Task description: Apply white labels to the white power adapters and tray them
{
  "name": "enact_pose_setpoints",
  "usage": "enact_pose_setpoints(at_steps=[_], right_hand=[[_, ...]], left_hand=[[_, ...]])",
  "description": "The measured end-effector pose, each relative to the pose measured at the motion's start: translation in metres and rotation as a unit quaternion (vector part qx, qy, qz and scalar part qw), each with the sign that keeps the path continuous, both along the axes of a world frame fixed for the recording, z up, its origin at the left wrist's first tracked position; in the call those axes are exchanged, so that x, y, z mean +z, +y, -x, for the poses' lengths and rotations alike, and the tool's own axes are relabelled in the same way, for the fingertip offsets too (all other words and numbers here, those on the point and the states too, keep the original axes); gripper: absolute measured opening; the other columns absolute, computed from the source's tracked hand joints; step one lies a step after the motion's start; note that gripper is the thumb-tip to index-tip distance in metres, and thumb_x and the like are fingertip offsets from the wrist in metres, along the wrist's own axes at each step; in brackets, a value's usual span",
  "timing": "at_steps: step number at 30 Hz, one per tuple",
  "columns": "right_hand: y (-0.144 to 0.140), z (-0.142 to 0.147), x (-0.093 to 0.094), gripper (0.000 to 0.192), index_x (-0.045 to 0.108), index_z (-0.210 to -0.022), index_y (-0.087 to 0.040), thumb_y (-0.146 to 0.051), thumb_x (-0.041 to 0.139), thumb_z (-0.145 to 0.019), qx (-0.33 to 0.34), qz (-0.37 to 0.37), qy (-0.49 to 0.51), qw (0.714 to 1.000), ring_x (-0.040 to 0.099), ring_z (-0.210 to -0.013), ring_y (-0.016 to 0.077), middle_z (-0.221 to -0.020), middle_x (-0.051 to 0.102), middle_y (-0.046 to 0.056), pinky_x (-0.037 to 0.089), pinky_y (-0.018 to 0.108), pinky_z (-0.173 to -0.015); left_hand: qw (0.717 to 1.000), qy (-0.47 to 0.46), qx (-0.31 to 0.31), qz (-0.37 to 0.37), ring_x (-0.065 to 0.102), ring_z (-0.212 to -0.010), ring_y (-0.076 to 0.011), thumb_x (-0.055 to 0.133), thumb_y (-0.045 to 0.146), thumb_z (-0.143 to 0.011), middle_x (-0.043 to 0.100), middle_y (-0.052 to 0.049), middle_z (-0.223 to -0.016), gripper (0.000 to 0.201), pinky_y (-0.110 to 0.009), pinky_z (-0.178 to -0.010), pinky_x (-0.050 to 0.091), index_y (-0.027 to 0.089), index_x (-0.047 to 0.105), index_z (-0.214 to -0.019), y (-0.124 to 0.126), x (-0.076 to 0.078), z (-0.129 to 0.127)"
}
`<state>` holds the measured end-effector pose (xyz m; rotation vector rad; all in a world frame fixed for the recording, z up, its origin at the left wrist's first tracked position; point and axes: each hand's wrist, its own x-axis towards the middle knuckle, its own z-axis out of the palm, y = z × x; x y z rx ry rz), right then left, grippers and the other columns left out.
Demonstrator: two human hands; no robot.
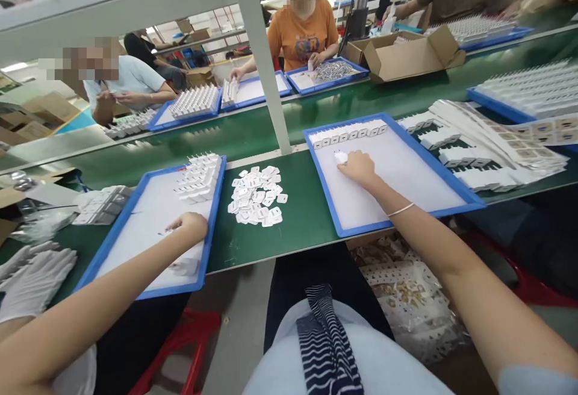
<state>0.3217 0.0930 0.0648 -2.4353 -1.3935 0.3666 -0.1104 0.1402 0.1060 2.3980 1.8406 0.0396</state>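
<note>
Blue-rimmed tray [325, 193] on my right, white foam inside, and my right hand [359, 167] is down on it, fingers curled around a small white plug piece [340, 156] just at the fingertips. That piece sits near the tray's far end, a little short of the row of white plugs [350, 133] lined along the far rim. A thin bracelet [401, 209] shows on that wrist.

Over to my left hand [192, 224]: it rests closed on the left blue tray [212, 217], knuckles up, and I cannot tell whether anything is pinched inside it. Stacked white plugs [198, 177] stand at that tray's far right corner, well apart from the hand.

Between the two trays, on the green bench [298, 190], lies a loose heap of white plug parts [256, 196], touched by neither hand. Across the belt, a person in an orange shirt [301, 34] works at another tray.
</note>
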Motion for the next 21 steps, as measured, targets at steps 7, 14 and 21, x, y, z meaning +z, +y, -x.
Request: enact_pose_setpoints(at_steps=[7, 14, 21], right_hand=[[0.020, -0.098, 0.022, 0.049, 0.061, -0.131, -0.002, -0.029, 0.061, -0.090, -0.096, -0.027, -0.048, 0.994, 0.063, -0.117, 0.0405, -0.125, 0.066, 0.028, 0.050, 0.045, -0.093], [0.054, -0.180, 0.031, 0.042, 0.053, -0.142, -0.014, -0.027, 0.054, -0.102, -0.105, -0.041, -0.079, 0.991, 0.057, -0.128, 0.0284, -0.142, 0.058, 0.018, 0.046, 0.045, -0.106], [0.084, -0.180, 0.007, 0.038, 0.061, -0.129, -0.016, -0.038, 0.063, -0.098, -0.090, 0.062, -0.081, 0.991, 0.064, -0.114, 0.0259, -0.131, 0.062, 0.011, 0.055, 0.049, -0.096]], left_hand=[[0.964, 0.263, -0.019, 0.021, 0.071, -0.101, -0.0410, 0.067, 0.015, -0.087, 0.073, -0.017, -0.105, 0.016, -0.059, -0.087, 0.055, 0.000, 0.066, -0.089, -0.034, 0.093, -0.007], [0.967, 0.162, -0.085, -0.176, 0.077, -0.081, -0.0244, 0.042, 0.041, -0.101, 0.069, -0.005, -0.133, 0.037, -0.032, -0.059, 0.058, 0.019, 0.065, -0.120, -0.117, 0.056, 0.005], [0.981, -0.060, -0.021, -0.183, 0.078, -0.088, -0.0226, 0.044, 0.056, -0.096, 0.072, -0.003, -0.126, 0.044, -0.027, -0.054, 0.059, 0.025, 0.069, -0.114, -0.159, -0.001, 0.002]])
